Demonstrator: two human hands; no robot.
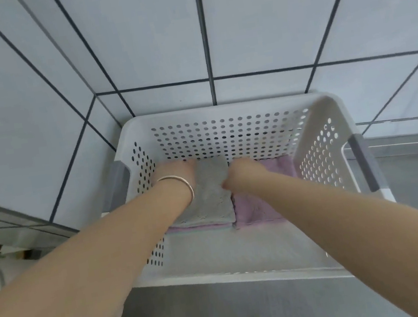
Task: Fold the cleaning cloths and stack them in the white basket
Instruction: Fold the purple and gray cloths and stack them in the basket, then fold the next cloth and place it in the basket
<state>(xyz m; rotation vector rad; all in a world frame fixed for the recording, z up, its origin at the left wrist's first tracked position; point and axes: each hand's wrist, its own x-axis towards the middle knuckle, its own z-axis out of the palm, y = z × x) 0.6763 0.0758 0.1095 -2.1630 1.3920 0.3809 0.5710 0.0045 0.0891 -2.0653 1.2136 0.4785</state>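
Folded grey cloth (212,193) (plush, square) atop pink stack (199,227)

I see both hands inside the white basket (222,112): left hand (174,173) and right hand (243,173) on the folded grey cloth (208,196) (topmost), beside a folded pink cloth (254,208).

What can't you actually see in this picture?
- Left hand fingers: hidden behind the hand and grey cloth, head view.
- Right hand grip: blurred, fingers turned away.
- Cloth count under the grey cloth: only edges show.
- Pink cloth: partly covered by the right arm.
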